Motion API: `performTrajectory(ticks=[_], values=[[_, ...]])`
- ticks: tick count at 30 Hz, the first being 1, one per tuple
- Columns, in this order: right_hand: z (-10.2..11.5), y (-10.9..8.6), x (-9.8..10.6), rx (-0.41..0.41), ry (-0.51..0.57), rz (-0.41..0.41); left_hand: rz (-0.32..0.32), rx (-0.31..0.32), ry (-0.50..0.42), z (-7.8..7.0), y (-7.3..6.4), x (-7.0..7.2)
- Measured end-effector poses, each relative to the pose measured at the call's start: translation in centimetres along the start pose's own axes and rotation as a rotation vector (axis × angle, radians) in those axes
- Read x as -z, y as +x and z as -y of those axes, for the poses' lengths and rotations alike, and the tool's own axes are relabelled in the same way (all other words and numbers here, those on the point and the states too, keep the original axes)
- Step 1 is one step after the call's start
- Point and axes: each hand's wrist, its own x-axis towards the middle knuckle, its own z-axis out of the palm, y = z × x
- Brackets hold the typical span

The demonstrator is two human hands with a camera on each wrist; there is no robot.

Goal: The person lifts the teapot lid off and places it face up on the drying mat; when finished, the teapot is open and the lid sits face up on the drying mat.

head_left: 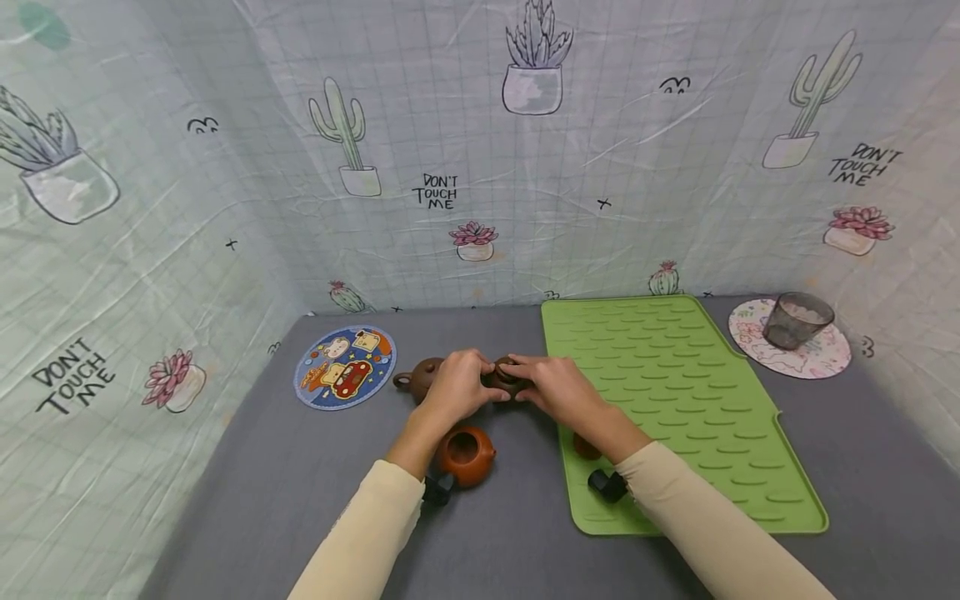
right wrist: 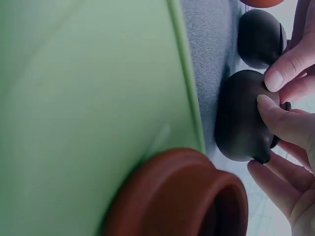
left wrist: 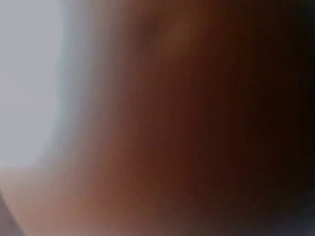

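Together, left hand (head_left: 459, 383) and right hand (head_left: 558, 387) pinch the dark teapot (right wrist: 241, 120), probably adjusting its half-hidden lid (head_left: 507, 364), which next needs gentle pressure.

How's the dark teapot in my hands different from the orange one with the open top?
The dark teapot is brown; the orange teapot is reddish orange. Your left hand and right hand hold the dark teapot; neither grips the orange teapot, which sits nearer you. Both are rounded and spouted.
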Motion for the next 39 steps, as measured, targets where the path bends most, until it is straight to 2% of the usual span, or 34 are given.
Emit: performTrajectory(ticks=[6, 12, 19, 26, 34, 39], values=[[-0.1, -0.1, 0.0, -0.015, 0.036, -0.023, 0.015, 0.027, -0.027, 0.0, -0.2, -0.3], [-0.4, 0.1, 0.0, -0.02, 0.078, -0.038, 0.0, -0.03, 0.002, 0.3, -0.2, -0.3], [-1.1, 0.2, 0.3, -0.055, 0.218, -0.028, -0.028, -0.081, -0.057, 0.7, 0.0, -0.2], [-1.7, 0.4, 0.4, -0.062, 0.303, -0.048, -0.045, -0.114, -0.048, 0.7, 0.1, -0.2], [-1.4, 0.5, 1.2, -0.083, 0.329, -0.146, -0.05, -0.072, -0.059, 0.5, 0.1, -0.3], [-0.9, 0.4, 1.7, -0.13, 0.389, -0.162, -0.038, -0.049, -0.068, 0.4, 0.1, -0.2]])
